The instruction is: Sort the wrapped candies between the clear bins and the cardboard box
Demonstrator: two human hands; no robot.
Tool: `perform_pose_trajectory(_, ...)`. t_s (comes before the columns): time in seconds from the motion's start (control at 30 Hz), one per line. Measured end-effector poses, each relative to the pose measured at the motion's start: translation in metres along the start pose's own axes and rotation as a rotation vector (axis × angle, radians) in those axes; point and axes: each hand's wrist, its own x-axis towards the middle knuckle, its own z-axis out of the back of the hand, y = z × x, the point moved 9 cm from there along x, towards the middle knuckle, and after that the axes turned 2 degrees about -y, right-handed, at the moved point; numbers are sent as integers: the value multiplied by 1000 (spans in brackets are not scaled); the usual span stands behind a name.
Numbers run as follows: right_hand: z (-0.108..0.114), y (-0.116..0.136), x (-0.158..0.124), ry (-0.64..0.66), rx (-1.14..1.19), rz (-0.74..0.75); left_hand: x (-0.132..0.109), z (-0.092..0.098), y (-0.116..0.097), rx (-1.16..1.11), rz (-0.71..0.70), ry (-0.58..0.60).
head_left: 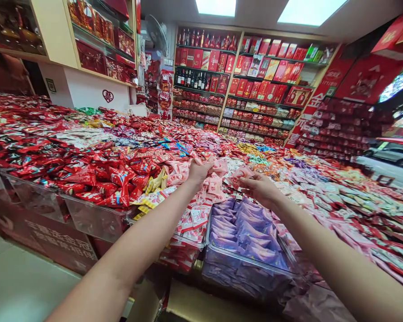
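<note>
My left hand [200, 173] is closed at the fingertips on pink candy packets, over a heap of similar pink packets [215, 184]. To its right, my right hand [260, 188] pinches a pink candy packet [239, 175] between thumb and fingers. Below my right hand is a clear bin [248, 258] filled with rows of purple packets [251, 228]. White-and-pink packets [198, 214] fill the bin beside it, under my left forearm. How many packets my left hand grips is hard to make out.
Red cone-shaped packets [117, 183] and yellow packets [157, 181] lie to the left in clear bins [96, 219]. Many more sweets spread across the wide counter. An open cardboard box [201, 302] stands below the front edge. Shelves [240, 58] of bottles and red boxes line the back.
</note>
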Motion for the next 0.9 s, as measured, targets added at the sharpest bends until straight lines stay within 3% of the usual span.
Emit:
perform_pose_trajectory(0.17, -8, 4, 7, -98, 109, 24, -16, -20, 2, 37, 109, 216)
perform_pose_trajectory(0.27, -30, 11, 7, -20, 91, 72, -21, -30, 0, -2, 110, 310)
perform_pose_trajectory(0.33, -46, 12, 6, 92, 48, 88, -17, -28, -8, -53, 41, 265)
perform_pose_trajectory(0.4, -48, 4, 9, 118, -62, 73, -11, -21, -14, -110, -13, 172)
perform_pose_trajectory(0.5, -39, -14, 22, 34, -465, 54, -4, -10, -18, -144, -29, 52)
perform_pose_trajectory(0.63, -48, -23, 37, -21, -978, 141, -1, -5, -19, -134, -41, 11)
perform_pose_trajectory(0.77, -45, -24, 38, -127, -842, 68, 1, -3, -18, -136, -52, -3)
perform_pose_trajectory(0.9, -40, -28, 32, 34, -618, -31, 4, -3, -17, -146, -68, -2)
